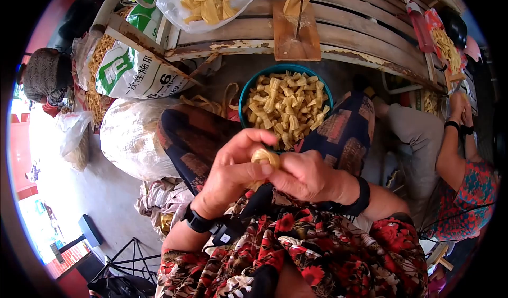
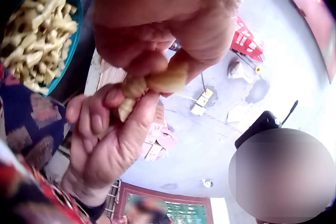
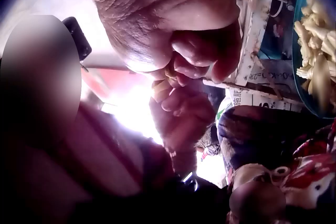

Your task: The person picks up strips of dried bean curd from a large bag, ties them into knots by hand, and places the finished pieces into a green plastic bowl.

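In the head view, both hands meet over the lap around a pale yellow, knotted strip. My left hand pinches it between thumb and fingers, the index finger arched above. The right hand grips its other side with curled fingers, partly hiding it. From the left wrist, one smooth, wide end of the strip shows between the hands, with a narrower twisted end by the right thumb. Just beyond the hands, a teal basin holds a heap of similar yellow knots between the knees.
A slatted bench stands ahead, bearing a wooden block with an upright rod and a plastic bag of yellow strips. White sacks sit at the left. Another person sits at the right.
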`<control>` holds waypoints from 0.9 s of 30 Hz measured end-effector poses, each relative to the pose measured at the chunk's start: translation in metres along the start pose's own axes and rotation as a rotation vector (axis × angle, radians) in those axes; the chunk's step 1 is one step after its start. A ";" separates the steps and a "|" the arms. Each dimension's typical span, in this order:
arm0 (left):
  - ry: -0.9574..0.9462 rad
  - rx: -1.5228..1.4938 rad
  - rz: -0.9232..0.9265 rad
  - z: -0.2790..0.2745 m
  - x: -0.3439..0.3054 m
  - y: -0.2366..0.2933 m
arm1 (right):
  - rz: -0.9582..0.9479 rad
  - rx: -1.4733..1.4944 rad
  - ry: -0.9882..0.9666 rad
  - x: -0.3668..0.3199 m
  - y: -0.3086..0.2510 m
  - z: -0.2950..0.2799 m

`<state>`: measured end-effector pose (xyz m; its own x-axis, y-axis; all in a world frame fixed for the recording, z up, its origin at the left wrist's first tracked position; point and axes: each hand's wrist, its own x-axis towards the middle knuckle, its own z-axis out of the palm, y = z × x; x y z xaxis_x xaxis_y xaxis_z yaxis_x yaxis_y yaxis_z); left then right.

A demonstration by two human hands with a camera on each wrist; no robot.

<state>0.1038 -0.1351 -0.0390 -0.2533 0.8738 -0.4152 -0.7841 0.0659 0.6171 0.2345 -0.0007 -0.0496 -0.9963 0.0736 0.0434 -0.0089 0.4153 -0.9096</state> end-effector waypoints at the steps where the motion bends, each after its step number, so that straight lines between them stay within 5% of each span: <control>1: 0.036 0.082 0.025 0.003 0.000 0.004 | 0.132 0.128 0.053 0.003 -0.009 -0.006; 2: 0.078 0.163 0.049 0.006 -0.001 0.008 | 0.213 0.128 0.029 0.001 -0.002 -0.008; 6: 0.039 0.543 -0.347 0.006 -0.002 0.035 | 0.269 0.244 -0.028 0.005 -0.005 -0.023; 10: 0.030 0.458 -0.258 0.010 -0.016 0.046 | 0.254 0.385 -0.203 -0.006 -0.017 -0.069; 12: -0.037 0.520 -0.316 0.000 -0.016 0.045 | 0.245 0.219 -0.189 -0.012 -0.019 -0.075; 15: -0.254 0.501 -0.120 -0.017 0.003 0.040 | 0.106 0.023 -0.087 -0.008 -0.011 -0.076; 18: -0.127 0.678 -0.040 -0.018 0.028 0.045 | -0.039 -0.167 -0.033 0.001 -0.006 -0.075; 23: -0.218 0.502 -0.479 0.010 0.051 0.052 | -0.131 -0.273 -0.038 0.013 0.001 -0.079; 24: -0.257 0.575 -0.491 0.014 0.054 0.057 | -0.148 -0.288 -0.034 0.015 0.003 -0.081; 26: -0.455 0.830 -0.139 0.007 0.048 0.055 | -0.237 -0.326 -0.164 0.013 0.004 -0.093; 27: -0.375 0.914 -0.313 0.015 0.046 0.071 | -0.247 -0.292 -0.128 0.011 0.005 -0.097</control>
<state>0.0455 -0.0830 -0.0043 0.2035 0.8380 -0.5063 -0.0151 0.5198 0.8542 0.2313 0.0900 -0.0141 -0.9699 -0.1667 0.1775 -0.2434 0.6477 -0.7220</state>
